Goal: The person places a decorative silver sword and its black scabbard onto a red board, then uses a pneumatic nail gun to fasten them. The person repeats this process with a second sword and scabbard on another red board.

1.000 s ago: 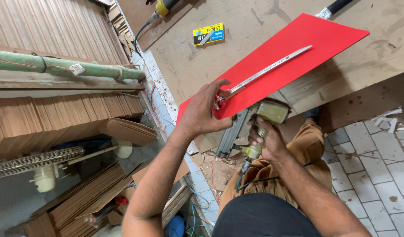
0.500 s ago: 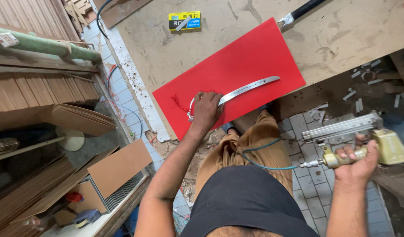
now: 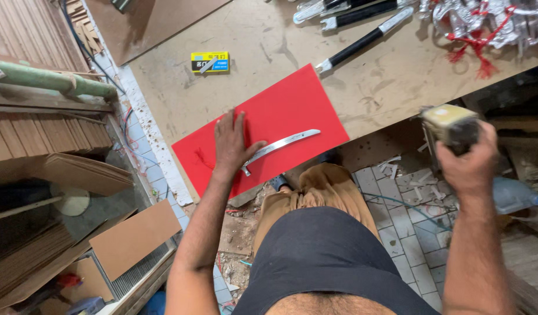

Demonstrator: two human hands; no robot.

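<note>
A flat red board [image 3: 280,116] lies on the desk [image 3: 269,52], its near corner jutting past the desk's edge. On the board lies a slim, curved silver blade [image 3: 280,144]. Off the desk's right edge, a yellow-topped tool [image 3: 450,125] is held upright.

The metal strip [image 3: 282,146] lies on the board [image 3: 292,105]; the board lies on the table [image 3: 391,76], overhanging its near edge.
</note>
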